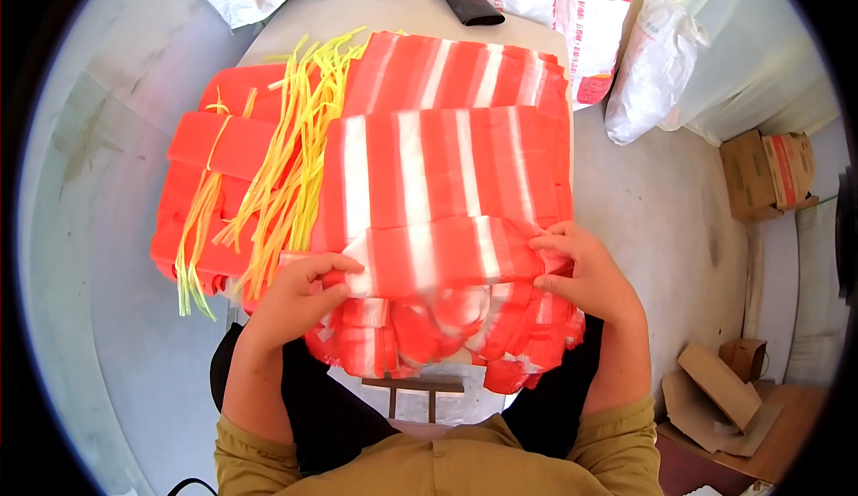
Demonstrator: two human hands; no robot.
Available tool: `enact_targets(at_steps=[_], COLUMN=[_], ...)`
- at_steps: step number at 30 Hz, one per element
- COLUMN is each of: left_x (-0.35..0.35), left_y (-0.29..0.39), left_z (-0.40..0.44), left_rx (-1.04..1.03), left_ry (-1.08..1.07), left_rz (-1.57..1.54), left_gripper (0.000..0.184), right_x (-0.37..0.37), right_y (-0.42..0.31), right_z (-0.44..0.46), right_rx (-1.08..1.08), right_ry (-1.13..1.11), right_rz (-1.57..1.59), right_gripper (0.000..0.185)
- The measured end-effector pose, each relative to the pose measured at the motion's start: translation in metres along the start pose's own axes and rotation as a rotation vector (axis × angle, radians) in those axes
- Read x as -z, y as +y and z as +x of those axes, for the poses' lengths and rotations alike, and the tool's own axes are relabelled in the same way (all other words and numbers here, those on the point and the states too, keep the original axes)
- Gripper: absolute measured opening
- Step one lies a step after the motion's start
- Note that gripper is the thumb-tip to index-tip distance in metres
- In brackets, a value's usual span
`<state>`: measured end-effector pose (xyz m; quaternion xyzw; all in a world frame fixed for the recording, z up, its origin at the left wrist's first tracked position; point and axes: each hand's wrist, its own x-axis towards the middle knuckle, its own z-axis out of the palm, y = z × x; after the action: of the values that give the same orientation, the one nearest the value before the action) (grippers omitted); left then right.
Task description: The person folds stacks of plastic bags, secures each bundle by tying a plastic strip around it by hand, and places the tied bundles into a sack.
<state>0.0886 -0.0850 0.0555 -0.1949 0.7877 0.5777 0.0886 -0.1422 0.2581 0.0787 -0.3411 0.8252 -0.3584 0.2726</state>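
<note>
A: L side?
B: Red stack [183,205], yellow strips [315,138]. L hand [284,304]: thumb/index slightly apart at L end of folded band [438,255]; grip unclear.
A: Middle?
B: Striped sheets [411,170] on table [340,15]. Best smooth band flat, prob.
A: R hand [590,273]?
B: Thumb/fingers wider apart at R end; can't confirm pinch. Keep tension even w/ L.

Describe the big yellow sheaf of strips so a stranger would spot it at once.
On the table sits a stack of red-and-white striped sheets. Left of it, the yellow strips spill partly over plain red material. They form a thicker sheaf than the smaller yellow-orange bunch further left.
</note>
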Motion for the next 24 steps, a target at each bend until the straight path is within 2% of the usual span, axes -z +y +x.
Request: enact_targets(at_steps=[2,8,11,18,20,24], left_x=[-0.003,-0.018,-0.021,-0.016,-0.014,-0.012], left_y=[0.007,0.005,0.001,-0.001,-0.005,-0.006], left_z=[-0.004,-0.004,-0.002,-0.001,0.0,-0.001], left_rx=[-0.048,-0.307,-0.296,-0.372,-0.435,-0.42], left_ry=[0.011,0.185,0.21,0.242,0.261,0.312], left_rz=[-0.034,0.438,0.507,0.527,0.514,0.426], left_gripper=[0.04,0.055,0.055,0.055,0.055,0.051], right_x=[-0.004,-0.012,-0.014,-0.013,-0.012,-0.013], right_y=[-0.003,-0.004,-0.001,0.002,0.005,0.009], right_z=[-0.002,-0.002,-0.002,0.003,0.003,0.006], right_rx=[0.074,0.3,0.349,0.441,0.448,0.391], right_ry=[0.052,0.173,0.207,0.3,0.314,0.284], right_rz=[-0.026,-0.391,-0.484,-0.528,-0.544,-0.494], right_gripper=[0.041,0.05,0.05,0.045,0.046,0.039])
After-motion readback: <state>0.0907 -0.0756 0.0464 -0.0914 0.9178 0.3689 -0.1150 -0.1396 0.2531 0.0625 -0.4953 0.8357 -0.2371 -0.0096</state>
